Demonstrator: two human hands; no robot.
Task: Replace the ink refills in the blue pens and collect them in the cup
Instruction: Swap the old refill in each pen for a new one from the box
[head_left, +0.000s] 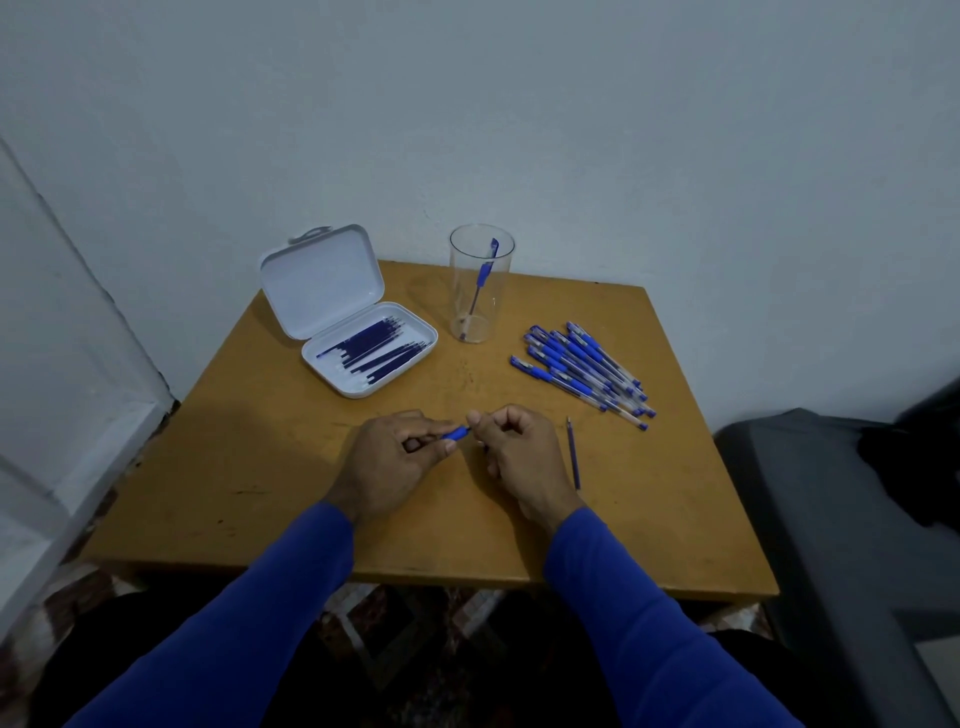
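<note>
Now, both hands meet low over the table (270, 467), left hand (387, 465) pinching a blue pen (457, 433), right hand (519, 457) curled at its tip, loose refill (573, 453) beside, cup (479, 283) behind holding one pen.

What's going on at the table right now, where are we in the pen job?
A person holds one blue pen between both hands: the left hand grips its blue part, the right hand pinches the other end. A loose refill lies on the table beside the right hand. One pen stands in the clear cup; a pile of pens waits. The open white case holds refills.
</note>
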